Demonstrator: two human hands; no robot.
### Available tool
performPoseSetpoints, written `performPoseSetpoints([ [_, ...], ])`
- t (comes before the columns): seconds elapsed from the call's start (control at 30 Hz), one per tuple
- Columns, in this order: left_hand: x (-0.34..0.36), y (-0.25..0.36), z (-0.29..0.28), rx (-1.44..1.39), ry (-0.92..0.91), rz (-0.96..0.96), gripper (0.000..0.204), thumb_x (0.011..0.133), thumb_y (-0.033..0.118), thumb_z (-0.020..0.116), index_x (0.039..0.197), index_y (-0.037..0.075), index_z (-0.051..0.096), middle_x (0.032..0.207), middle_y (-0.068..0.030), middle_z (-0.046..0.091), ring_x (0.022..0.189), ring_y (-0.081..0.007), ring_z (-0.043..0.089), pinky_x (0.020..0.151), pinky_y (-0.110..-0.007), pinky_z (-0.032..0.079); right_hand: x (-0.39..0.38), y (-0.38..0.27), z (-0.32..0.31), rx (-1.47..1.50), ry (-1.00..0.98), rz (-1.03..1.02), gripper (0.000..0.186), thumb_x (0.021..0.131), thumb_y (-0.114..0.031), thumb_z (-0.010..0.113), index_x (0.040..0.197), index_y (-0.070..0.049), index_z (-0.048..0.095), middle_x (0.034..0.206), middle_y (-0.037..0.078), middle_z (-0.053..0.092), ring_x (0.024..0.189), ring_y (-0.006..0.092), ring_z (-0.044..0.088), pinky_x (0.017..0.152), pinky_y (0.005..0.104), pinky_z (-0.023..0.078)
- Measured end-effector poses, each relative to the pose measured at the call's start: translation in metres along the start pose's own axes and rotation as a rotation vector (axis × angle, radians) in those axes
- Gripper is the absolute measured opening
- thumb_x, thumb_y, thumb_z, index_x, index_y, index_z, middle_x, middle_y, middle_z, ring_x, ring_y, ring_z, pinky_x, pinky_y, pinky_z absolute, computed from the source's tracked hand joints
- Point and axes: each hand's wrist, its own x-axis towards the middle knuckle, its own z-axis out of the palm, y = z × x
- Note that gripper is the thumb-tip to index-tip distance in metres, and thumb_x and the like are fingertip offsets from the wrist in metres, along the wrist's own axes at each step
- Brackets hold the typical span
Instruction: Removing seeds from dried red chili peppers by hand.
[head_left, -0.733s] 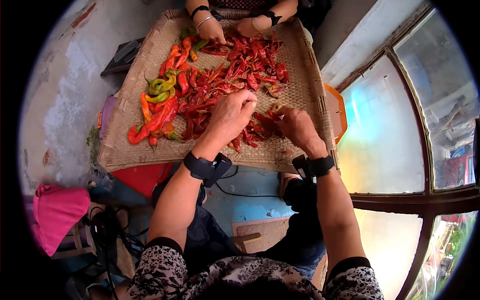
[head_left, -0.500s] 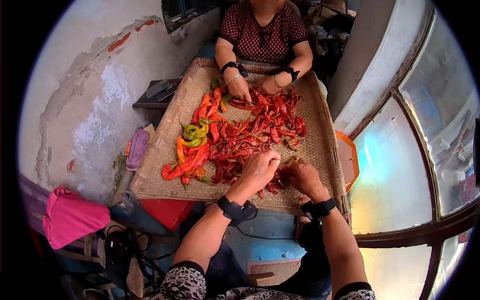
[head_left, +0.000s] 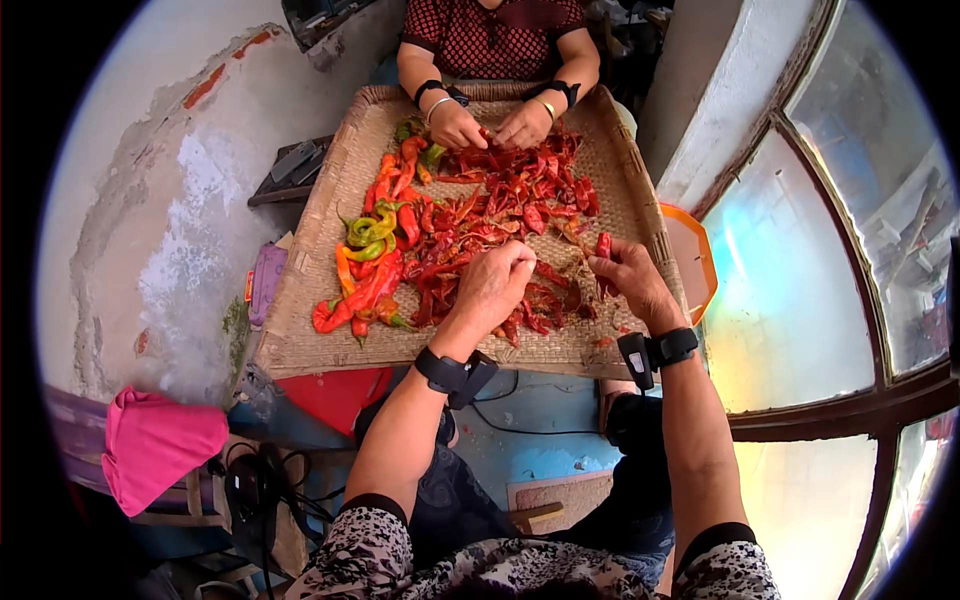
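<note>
Two hands of mine work over the woven tray [head_left: 300, 345], which rests across my knees and reaches to the person sitting opposite. My left hand [head_left: 492, 285] is curled, its fingertips pinched together on a dried red pepper just above the near side of the pile of red peppers [head_left: 490, 215]; I cannot tell how much it has hold of. My right hand [head_left: 630, 280] is near the tray's right edge, fingers closed around one red pepper [head_left: 603, 245] that stands up between thumb and forefinger. Both wrists carry black bands, the left band [head_left: 455, 372] over the tray's near rim, the right band [head_left: 655, 352] just past its near right corner.

Most of the red peppers lie spread through the middle of the tray. Toward its left side sits a smaller heap of orange and green peppers [head_left: 368, 240], touching the red ones. At the far end of the tray the other person's hands [head_left: 490, 125] rest close together on the pile. An orange bowl [head_left: 700, 255] pokes out just beyond the tray's right edge. A pink cloth [head_left: 160, 445] lies well off the tray's near left corner.
</note>
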Motion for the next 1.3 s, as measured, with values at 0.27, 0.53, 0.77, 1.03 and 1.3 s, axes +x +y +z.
performPoseSetpoints([
  [0.27,0.005,0.0,0.016,0.04,-0.014,0.037,0.021,0.086,0.018,0.053,0.094,0.0,0.059,0.07,-0.0066,0.057,0.062,-0.0139,0.052,0.059,-0.03,0.042,-0.002,0.022,-0.062,0.706,0.423,-0.086,0.017,0.088,-0.021,0.061,0.091,-0.004,0.058,0.074,0.0,0.058,0.059,0.0075,0.051,0.053,0.0207,0.044],
  [0.53,0.003,-0.008,0.035,0.189,-0.031,0.121,0.016,0.087,0.013,0.053,0.095,0.0,0.057,0.074,-0.011,0.059,0.064,-0.0233,0.057,0.06,-0.035,0.044,-0.012,0.017,-0.019,0.125,0.292,0.06,0.022,0.087,-0.02,0.06,0.09,0.002,0.061,0.071,0.01,0.062,0.06,0.0169,0.059,0.054,0.028,0.048],
  [0.77,0.016,-0.012,0.068,0.648,-0.107,0.196,0.022,0.079,-0.002,0.056,0.101,0.004,0.059,0.103,-0.013,0.053,0.098,-0.0312,0.054,0.08,-0.04,0.049,-0.006,0.028,0.027,-0.848,0.082,0.026,0.029,0.072,-0.029,0.07,0.085,-0.003,0.067,0.08,0.02,0.065,0.079,0.0358,0.063,0.073,0.0418,0.05],
  [1.03,0.021,-0.022,0.068,0.748,-0.105,0.182,0.021,0.076,-0.003,0.059,0.097,0.001,0.057,0.098,-0.0155,0.054,0.098,-0.0319,0.053,0.077,-0.041,0.049,0.0,0.027,0.005,-0.293,0.216,0.016,0.014,0.074,-0.009,0.066,0.08,0.001,0.058,0.07,0.013,0.062,0.063,0.0211,0.061,0.06,0.0329,0.049],
  [1.3,0.018,-0.004,0.048,-0.062,-0.012,-0.065,0.011,0.086,0.011,0.057,0.089,0.001,0.054,0.077,-0.0057,0.061,0.068,-0.0139,0.056,0.063,-0.033,0.046,-0.01,0.009,0.025,0.495,0.063,0.134,0.015,0.085,-0.014,0.065,0.09,-0.003,0.058,0.069,0.001,0.058,0.055,0.0068,0.052,0.046,0.0194,0.042],
])
